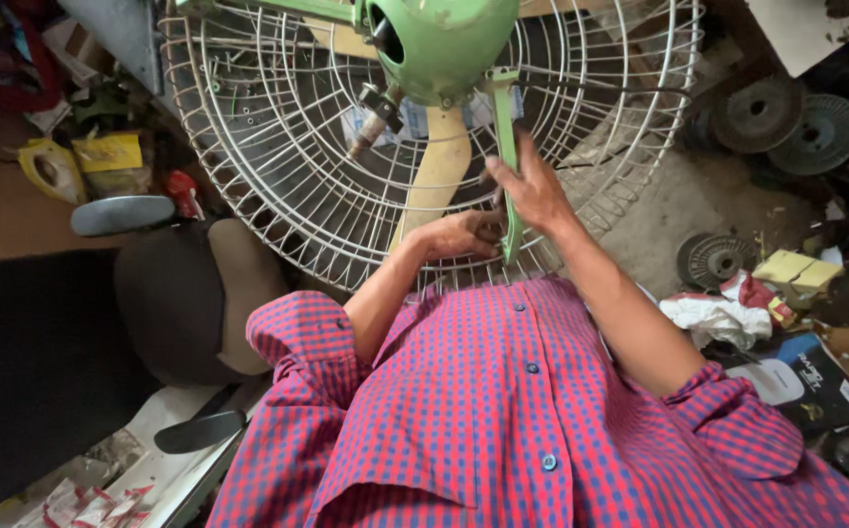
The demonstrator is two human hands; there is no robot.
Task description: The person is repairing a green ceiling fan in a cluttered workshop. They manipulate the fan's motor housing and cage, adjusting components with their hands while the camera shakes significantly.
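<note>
At about 9 o'clock, far left, a yellow bag [51, 168] sits on the floor. Just right of it is a grey chair arm pad [122, 214]. Below that, at about 8 o'clock, is a brown and tan chair seat [195, 298].

A big round wire fan cage [278, 186] fills the top, from 11 o'clock to 1 o'clock. It lies tilted toward the person. At 12 o'clock is the green motor housing [441, 44], round like a ball. A small metal shaft [374, 119] sticks out of it, down and to the left. A tan fan blade [436, 176] hangs down behind the wires, below the motor.

Near the middle is the left hand [461, 235]. Its fingers are curled in, and they rest on the wires at the bottom of the cage. I cannot tell if it is pinching anything.

Just to the right is a green bar [508, 156]. It runs from the motor straight down to the rim of the cage. The right hand [532, 188] is on this bar, fingers closed around it, a little above the left hand.

The person wears a red and blue checked shirt [513, 420], at 6 o'clock.

At 3 o'clock, dark round metal discs [796, 122] lie on the floor. At 4 o'clock are white crumpled rags [713, 318] and a yellow box [796, 271].
</note>
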